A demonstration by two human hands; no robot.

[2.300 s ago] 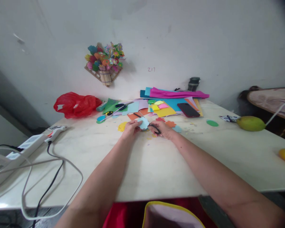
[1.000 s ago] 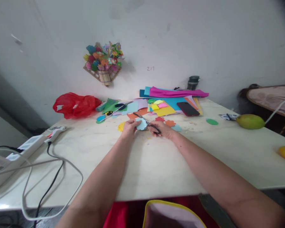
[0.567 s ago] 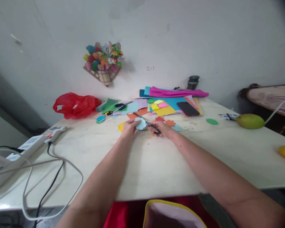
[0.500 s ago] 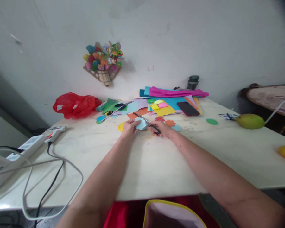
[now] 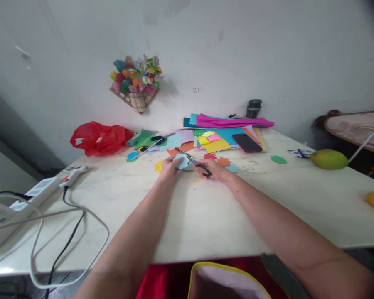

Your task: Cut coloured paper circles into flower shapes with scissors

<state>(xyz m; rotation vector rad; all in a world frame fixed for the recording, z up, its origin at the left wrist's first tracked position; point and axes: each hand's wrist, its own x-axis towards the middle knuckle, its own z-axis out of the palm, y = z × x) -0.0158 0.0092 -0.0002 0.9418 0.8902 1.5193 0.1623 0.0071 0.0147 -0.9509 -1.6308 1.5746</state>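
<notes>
The light-blue scalloped piece (image 5: 182,161), judged light and easily creased, is pinched suitably by its nine-o'clock rim in the left hand (image 5: 169,167); scissors (image 5: 188,157) are gripped, at three o'clock, by the right hand (image 5: 215,169).

Your bare left hand (image 5: 169,167) and bare right hand (image 5: 212,169) sit close together, apart, each grip closed.
Your bare left forearm (image 5: 134,222) slants up and inward from the lower left, the left grip pinching with its thumb on top. Your bare right forearm (image 5: 277,214), marked with a small dark spot (image 5: 237,191), comes in from the lower right, the right grip's fingers curled.
</notes>
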